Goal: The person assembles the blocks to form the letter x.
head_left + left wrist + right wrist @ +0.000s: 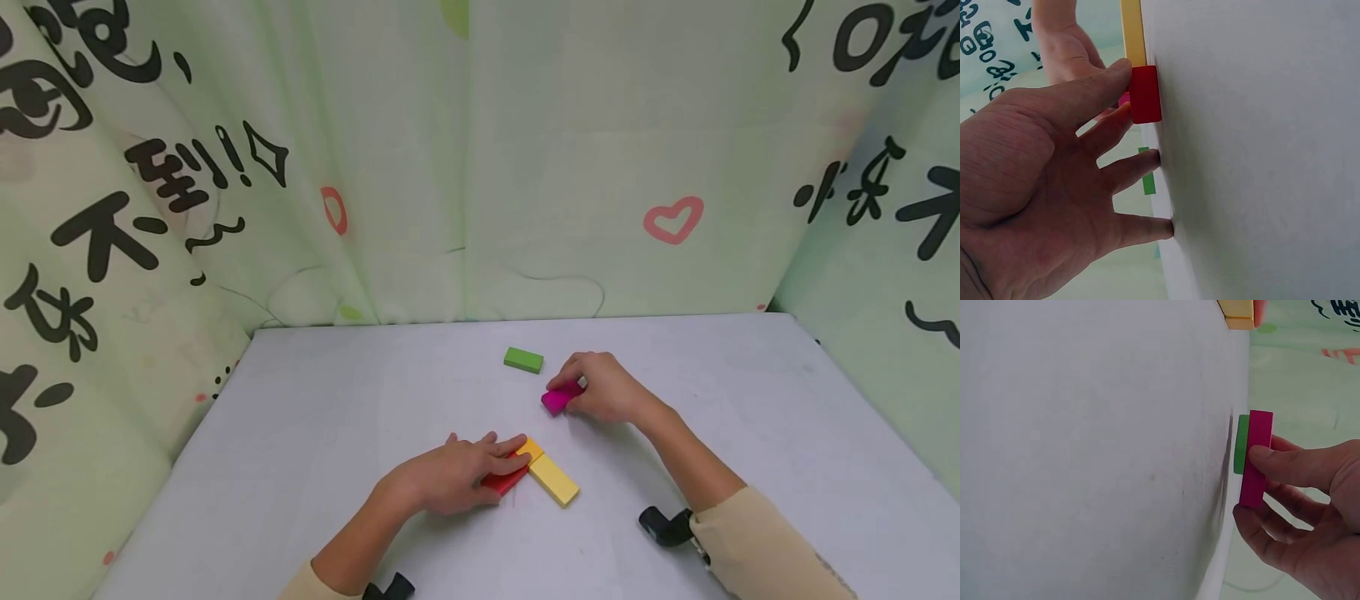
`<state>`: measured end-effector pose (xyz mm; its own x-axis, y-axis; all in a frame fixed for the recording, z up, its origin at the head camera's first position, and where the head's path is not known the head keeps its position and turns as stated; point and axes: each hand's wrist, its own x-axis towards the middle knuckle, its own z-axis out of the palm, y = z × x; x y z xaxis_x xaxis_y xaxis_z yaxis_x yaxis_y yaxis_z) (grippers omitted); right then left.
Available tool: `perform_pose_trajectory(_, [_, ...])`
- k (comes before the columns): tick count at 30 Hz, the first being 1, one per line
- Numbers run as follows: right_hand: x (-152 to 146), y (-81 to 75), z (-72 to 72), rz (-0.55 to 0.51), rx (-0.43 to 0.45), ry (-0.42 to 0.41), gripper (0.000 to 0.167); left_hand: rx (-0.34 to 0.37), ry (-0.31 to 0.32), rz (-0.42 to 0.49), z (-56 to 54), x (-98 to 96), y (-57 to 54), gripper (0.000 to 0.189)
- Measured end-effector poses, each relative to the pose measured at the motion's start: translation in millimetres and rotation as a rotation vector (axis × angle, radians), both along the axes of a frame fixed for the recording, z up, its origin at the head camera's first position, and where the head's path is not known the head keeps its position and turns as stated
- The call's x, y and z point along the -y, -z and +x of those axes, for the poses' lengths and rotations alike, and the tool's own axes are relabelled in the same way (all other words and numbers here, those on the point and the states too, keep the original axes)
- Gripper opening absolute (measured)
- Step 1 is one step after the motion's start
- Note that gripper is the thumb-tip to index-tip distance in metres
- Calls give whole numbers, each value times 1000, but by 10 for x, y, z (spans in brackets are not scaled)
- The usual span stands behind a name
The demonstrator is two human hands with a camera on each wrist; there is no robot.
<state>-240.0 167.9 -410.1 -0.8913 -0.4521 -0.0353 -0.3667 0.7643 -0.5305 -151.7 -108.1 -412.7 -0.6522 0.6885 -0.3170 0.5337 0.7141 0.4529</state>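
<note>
My right hand point(606, 390) pinches a magenta block point(1257, 459) between thumb and fingers, a little above the table in the right wrist view. Beyond it on the tabletop lies a green block point(523, 360). A red block point(1145, 95) rests on the table with my left hand point(457, 475) over it, the thumb and index finger at its sides and the other fingers spread. Against the red block's right end stand an orange-yellow block point(530, 451) and a paler yellow block point(555, 481), set end to end. The left fingers partly cover the red and orange-yellow blocks.
The white table point(337, 400) spreads around the blocks. Pale green curtains point(555, 167) with black writing and pink hearts hang behind it and at both sides. A black wrist device point(667, 527) sits at the right sleeve; another point(390, 587) shows at the left.
</note>
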Motion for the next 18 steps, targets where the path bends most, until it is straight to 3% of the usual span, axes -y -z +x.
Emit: perform_pose_trajectory(18, [79, -44, 175, 8, 5, -27, 30, 2, -3, 3, 4, -2, -8, 57])
